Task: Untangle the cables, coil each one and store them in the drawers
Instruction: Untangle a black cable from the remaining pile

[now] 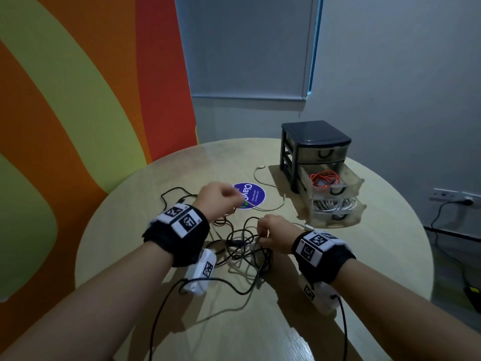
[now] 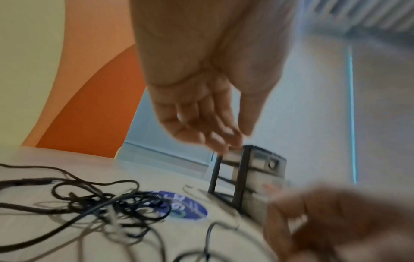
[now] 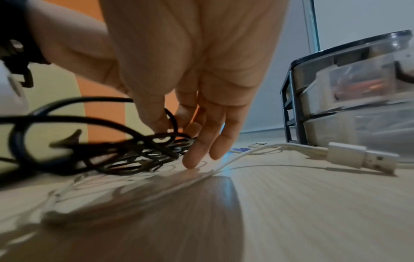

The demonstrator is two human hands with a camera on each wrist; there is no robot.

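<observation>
Both hands are up over the round table (image 1: 364, 269), right above the tangle of black cables (image 1: 242, 246) in the middle. The left hand (image 1: 217, 200) is raised a little off the surface near the blue sticker (image 1: 253, 195), fingers curled in; from the head view a white cable (image 1: 270, 207) runs out from its fingertips across the sticker toward the drawers, but the left wrist view is blurred, fingers bunched together, and I cannot tell whether they truly pinch that strand. The right hand (image 1: 273, 233) is down at the near edge of the knot, and the right wrist view shows thumb and forefinger closing on a black loop (image 3: 172, 122) while the other fingers (image 3: 197, 154) point down, tips just above the wood. A white USB plug (image 3: 360, 156) lies on the table just beside that hand, its cord trailing back under the palm. At the far right stands the drawer unit (image 1: 312, 142), 3 drawers high: the top drawer (image 1: 322, 152) closed, the middle drawer (image 1: 335, 182) pulled out with a coiled orange cable (image 1: 325, 179) inside, the bottom drawer (image 1: 335, 212) pulled out too, holding a white coil (image 1: 330, 205).
</observation>
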